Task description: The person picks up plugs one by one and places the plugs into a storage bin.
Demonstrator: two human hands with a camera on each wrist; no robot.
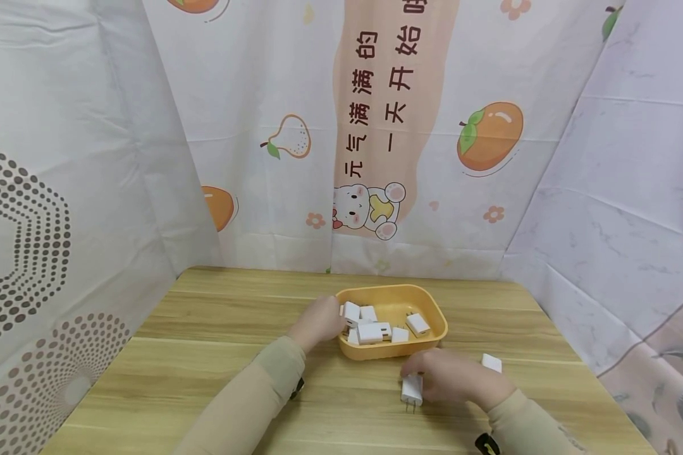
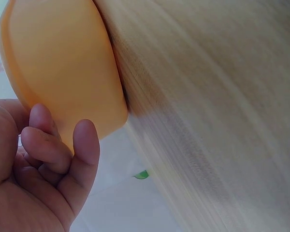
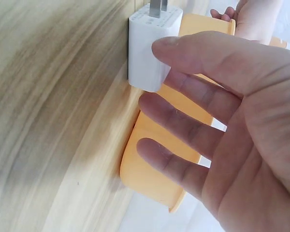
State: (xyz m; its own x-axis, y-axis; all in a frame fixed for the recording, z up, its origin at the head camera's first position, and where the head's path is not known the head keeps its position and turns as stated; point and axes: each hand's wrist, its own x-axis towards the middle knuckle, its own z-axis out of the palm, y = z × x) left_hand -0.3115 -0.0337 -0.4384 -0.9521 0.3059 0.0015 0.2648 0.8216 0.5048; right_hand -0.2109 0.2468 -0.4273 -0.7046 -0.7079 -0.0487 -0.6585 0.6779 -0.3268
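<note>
A yellow-orange plastic basket (image 1: 391,352) stands on the table with several white plug chargers (image 1: 370,333) inside. My left hand (image 1: 320,321) is at the basket's left end. In the left wrist view its curled fingers (image 2: 86,145) lie against the outside wall and the thumb reaches over the rim, gripping it. In front of the basket, my right hand (image 1: 452,377) pinches a white charger (image 1: 412,390) between thumb and index finger. Its metal prongs point toward me, and the charger touches the tabletop in the right wrist view. The other right fingers are spread beside the basket.
Another white charger (image 1: 492,363) lies on the wooden table (image 1: 233,341), right of the basket and beyond my right wrist. Printed curtains (image 1: 262,208) hang behind the table and along both its sides.
</note>
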